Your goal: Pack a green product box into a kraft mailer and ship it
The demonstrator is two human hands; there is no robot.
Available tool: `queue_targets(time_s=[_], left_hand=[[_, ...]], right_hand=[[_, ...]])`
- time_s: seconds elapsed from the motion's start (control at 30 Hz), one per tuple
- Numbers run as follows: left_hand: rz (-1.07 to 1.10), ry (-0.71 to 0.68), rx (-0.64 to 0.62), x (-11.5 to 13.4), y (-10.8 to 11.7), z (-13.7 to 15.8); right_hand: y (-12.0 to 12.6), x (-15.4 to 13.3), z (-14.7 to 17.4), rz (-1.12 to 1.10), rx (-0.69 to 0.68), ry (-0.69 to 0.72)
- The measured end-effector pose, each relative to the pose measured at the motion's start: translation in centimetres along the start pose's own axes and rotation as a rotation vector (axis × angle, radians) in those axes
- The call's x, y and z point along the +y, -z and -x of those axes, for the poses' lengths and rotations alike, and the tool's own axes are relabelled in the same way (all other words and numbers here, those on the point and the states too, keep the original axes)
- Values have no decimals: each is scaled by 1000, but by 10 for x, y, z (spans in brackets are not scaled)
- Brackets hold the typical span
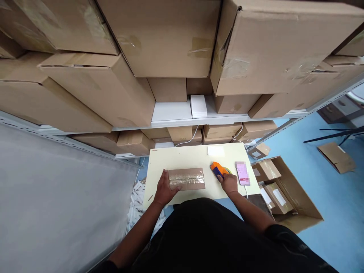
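Observation:
A small flat cardboard box (187, 184) lies on the cream table (182, 155), with clear tape running lengthwise along its top. My left hand (165, 189) grips the box's left end, fingers along the side and thumb at the near edge. To the right of the box, my right hand (229, 184) is wrapped around the handle of an orange and blue tape dispenser (217, 169). A roll of yellowish tape partly shows behind the fingers. The dispenser is apart from the box. Beyond my right hand lies a phone (241, 173) with a lit pink screen and a cable.
White paper (215, 151) lies at the table's back edge. Shelves (170, 113) loaded with large cartons (170, 38) overhang the far side. An open carton (301, 193) holding several packed boxes stands at right. White scraps (138, 199) lie low at left, beside a grey wall (57, 197).

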State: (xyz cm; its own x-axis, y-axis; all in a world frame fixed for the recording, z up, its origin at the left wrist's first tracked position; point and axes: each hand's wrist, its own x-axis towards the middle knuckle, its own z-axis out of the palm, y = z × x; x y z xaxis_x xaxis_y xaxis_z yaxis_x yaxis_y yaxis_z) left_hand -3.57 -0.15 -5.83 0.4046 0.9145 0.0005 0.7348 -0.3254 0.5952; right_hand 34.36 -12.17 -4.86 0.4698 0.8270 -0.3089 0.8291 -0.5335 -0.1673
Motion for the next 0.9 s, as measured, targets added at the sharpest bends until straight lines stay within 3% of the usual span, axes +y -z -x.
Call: queue_targets(time_s=[0.17, 0.27, 0.4, 0.47, 0.53, 0.73, 0.9], left_hand=[[232, 256, -98, 6, 9, 6], [293, 307, -151, 11, 20, -6], [258, 429, -283, 16, 28, -30], [216, 458, -338, 17, 30, -35], [241, 426, -318, 17, 30, -33], [486, 287, -172, 12, 9, 4], [509, 320, -237, 9, -17, 27]], right_hand=[[-22, -6, 6, 19, 69, 57], [-14, -17, 10, -250, 98, 107], [2, -62, 7, -738, -273, 95], [7, -84, 3, -756, -367, 30], [8, -97, 3, -709, -347, 10], [-22, -78, 24, -723, -196, 240], [-54, -58, 36, -621, -246, 242]])
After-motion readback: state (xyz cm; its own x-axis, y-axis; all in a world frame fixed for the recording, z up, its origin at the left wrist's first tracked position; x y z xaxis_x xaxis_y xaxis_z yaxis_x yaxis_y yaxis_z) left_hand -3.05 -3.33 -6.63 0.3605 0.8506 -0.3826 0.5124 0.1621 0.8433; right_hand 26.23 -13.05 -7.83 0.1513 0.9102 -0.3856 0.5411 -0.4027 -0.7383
